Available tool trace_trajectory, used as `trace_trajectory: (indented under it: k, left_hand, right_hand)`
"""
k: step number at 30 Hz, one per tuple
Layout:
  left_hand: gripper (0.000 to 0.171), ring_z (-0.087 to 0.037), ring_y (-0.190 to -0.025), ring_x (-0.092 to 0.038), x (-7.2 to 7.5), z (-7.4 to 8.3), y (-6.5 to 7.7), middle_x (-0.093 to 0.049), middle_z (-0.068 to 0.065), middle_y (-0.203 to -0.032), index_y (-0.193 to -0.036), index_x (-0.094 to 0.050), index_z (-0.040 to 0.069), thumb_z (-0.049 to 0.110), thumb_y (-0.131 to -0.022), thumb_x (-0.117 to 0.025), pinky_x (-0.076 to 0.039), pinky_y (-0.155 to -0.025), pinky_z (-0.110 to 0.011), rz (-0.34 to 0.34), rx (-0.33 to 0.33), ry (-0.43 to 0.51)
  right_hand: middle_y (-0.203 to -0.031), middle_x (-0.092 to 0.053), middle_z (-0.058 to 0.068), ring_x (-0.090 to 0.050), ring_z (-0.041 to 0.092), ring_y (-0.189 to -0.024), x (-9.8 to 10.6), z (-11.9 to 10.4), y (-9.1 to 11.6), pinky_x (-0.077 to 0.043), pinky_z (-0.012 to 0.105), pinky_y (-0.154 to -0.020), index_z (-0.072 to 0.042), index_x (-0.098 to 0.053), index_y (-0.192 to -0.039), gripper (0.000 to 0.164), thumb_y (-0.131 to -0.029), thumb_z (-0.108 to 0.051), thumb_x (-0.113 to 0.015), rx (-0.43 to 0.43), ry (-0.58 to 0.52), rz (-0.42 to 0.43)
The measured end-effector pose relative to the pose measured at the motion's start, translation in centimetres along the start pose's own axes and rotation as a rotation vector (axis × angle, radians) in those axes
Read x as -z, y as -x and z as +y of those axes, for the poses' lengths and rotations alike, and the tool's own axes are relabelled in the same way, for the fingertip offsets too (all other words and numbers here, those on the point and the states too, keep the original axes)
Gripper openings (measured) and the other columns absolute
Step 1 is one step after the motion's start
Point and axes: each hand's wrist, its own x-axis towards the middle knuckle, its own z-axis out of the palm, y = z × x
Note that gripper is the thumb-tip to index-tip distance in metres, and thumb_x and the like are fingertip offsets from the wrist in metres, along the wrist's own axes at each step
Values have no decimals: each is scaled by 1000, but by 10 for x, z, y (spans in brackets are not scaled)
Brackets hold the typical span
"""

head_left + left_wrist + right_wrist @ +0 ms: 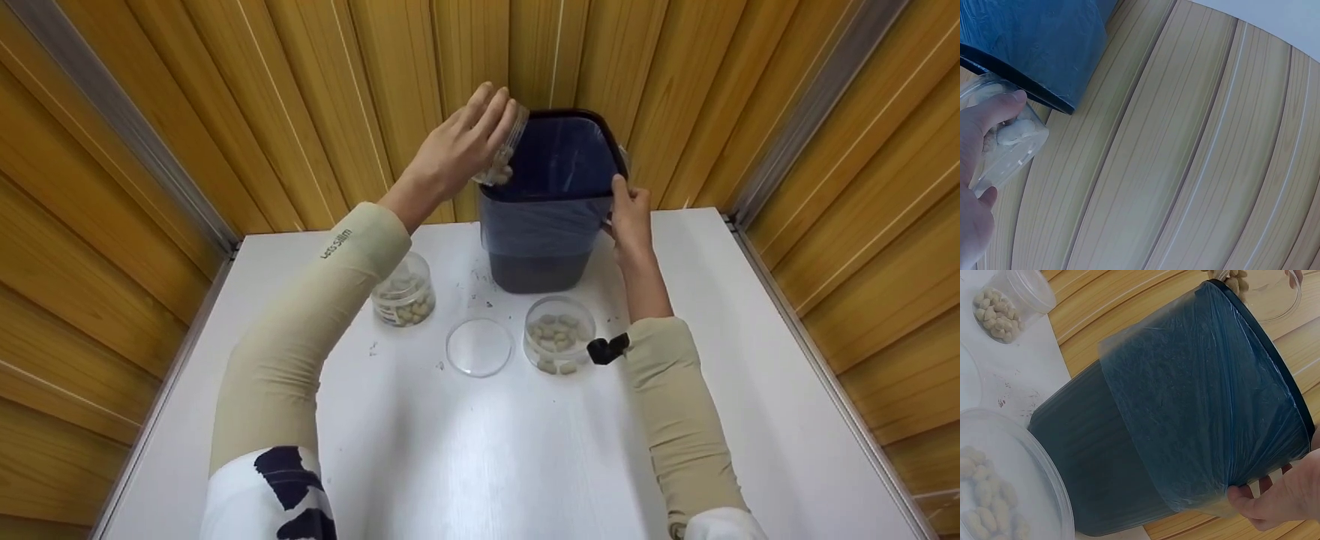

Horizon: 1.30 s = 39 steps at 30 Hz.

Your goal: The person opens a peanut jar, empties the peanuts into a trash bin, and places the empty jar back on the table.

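At the bin (534, 271), the left hand (463, 141) curls its fingers round a jar (516, 133) of nuts (501, 174), apparently tilted toward the opening (564, 154), while the right hand (633, 221) pinches the rim (547, 197), seemingly to steady it.

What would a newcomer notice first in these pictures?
Probably the big dark bin with its blue bag, at the back of the white table, held by the right hand at its right rim. Then the left hand, holding a tilted clear jar of nuts at the opposite rim. Nearer, two more jars flank a clear disc.
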Motion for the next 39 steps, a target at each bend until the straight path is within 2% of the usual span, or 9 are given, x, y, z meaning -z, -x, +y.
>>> trace_trajectory:
  k: [7,12,15,19,23,30,34,37,39]
  left_hand:
    - [79,-41,-149,-28,3,-1,-2,-30,-25,-160,-157,-23,-5,10,-95,-70,-42,-113,-36,-27,77,96]
    - [81,-42,-148,-29,5,-2,-4,-29,-26,-160,-157,-22,-5,17,-95,-70,-43,-112,-36,-33,96,77]
    - [79,-42,-147,-30,5,-2,-5,-30,-26,-160,-156,-24,-6,7,-93,-69,-44,-112,-36,-15,102,82]
    - [76,-41,-147,-31,4,-1,-6,-32,-26,-159,-155,-25,-5,-9,-89,-61,-44,-112,-37,5,106,104]
    - [73,-41,-147,-32,3,2,-8,-33,-25,-158,-155,-25,-5,-9,-91,-59,-43,-113,-37,17,100,81]
    - [63,-39,-144,-38,-1,10,-14,-40,-23,-155,-153,-33,-4,-5,-95,-56,-47,-108,-35,101,62,-19]
    - [64,-38,-145,-37,-2,15,-16,-37,-21,-158,-155,-30,-3,-2,-97,-57,-45,-110,-34,73,19,-78]
    - [62,-38,-146,-35,-2,18,-17,-35,-21,-159,-155,-29,-2,-3,-98,-53,-43,-112,-34,73,-6,-90]
    - [58,-37,-146,-36,-3,20,-17,-37,-21,-158,-155,-31,-2,-6,-100,-48,-43,-112,-34,97,-12,-94]
  right_hand:
    - [-101,-32,1,-36,12,-82,-1,0,1,-39,38,-94,-14,-29,-111,28,-108,-40,-39,6,22,-5]
    - [-101,-32,1,-37,13,-86,-3,-6,8,-40,39,-96,-13,-30,-107,25,-109,-36,-38,-9,24,-16]
    - [-90,-33,2,-34,13,-75,-5,-14,16,-40,35,-85,-12,-30,-100,24,-109,-33,-38,-3,24,-27]
    - [-85,-33,1,-35,12,-74,-6,-17,21,-40,35,-83,-12,-30,-101,24,-109,-33,-38,-9,10,-30]
    - [-87,-32,1,-34,13,-75,-6,-17,20,-40,36,-86,-13,-29,-102,23,-109,-33,-39,-21,9,-19]
    - [-77,-33,-2,-33,11,-66,-7,-19,21,-38,29,-72,-11,-34,-95,25,-109,-31,-41,-2,9,-12]
    - [-78,-32,-1,-31,9,-61,-7,-18,22,-42,33,-84,-12,-32,-98,24,-109,-31,-38,4,35,-20]
    - [-88,-33,1,-35,11,-70,-8,-18,22,-42,41,-99,-12,-30,-102,22,-110,-32,-37,-5,46,-28]
    - [-92,-33,2,-37,13,-77,-8,-17,21,-41,43,-102,-11,-30,-102,23,-109,-32,-37,-10,38,-26]
